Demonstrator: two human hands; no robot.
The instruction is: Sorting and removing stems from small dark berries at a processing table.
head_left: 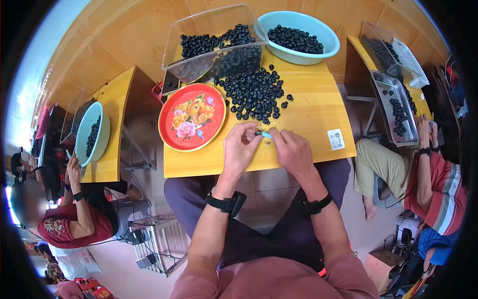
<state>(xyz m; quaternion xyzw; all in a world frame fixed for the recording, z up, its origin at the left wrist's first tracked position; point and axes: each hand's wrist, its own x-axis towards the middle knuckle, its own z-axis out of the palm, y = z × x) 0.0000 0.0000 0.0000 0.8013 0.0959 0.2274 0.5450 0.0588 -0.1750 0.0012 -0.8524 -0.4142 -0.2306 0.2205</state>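
Observation:
Close to the front edge of the yellow table [311, 107], my left hand [240, 147] pinches a small black round piece [258, 132] between thumb and fingers. My right hand [294, 149] is closed around a slim light-blue tool [266, 134], its end touching or almost touching that piece. The tool's tip is too small to make out. Just beyond my hands is a loose pile of black round pieces [254, 92], several showing a hole or pale centre. Dark crumbs [269, 143] lie on the tabletop between my hands.
A red floral tray [169, 127] sits left of the pile. Behind it, a clear plastic bin [214, 55] lies tipped, black pieces spilling out. A light-blue basin [331, 42] of them stands at back right. A white label [336, 139] is on the table. Co-workers sit at tables either side.

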